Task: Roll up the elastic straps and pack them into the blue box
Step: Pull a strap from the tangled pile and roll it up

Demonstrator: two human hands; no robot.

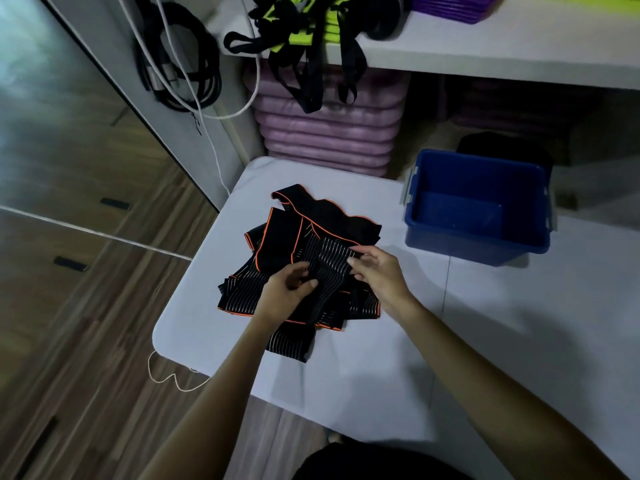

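On table (450, 323): hands (332, 278) pinch strap (325, 265), lengthwise away.

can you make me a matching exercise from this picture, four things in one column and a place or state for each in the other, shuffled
Things:
1. blue box
2. elastic straps
3. purple mats
4. black cables

Places or states:
A. piled loose in the middle of the white table, both hands on one
B. hanging on the wall at the upper left
C. empty, on the table's far right
D. stacked under the shelf behind the table

Pairs: 1-C, 2-A, 3-D, 4-B

Left hand and right hand pinch the same strap.
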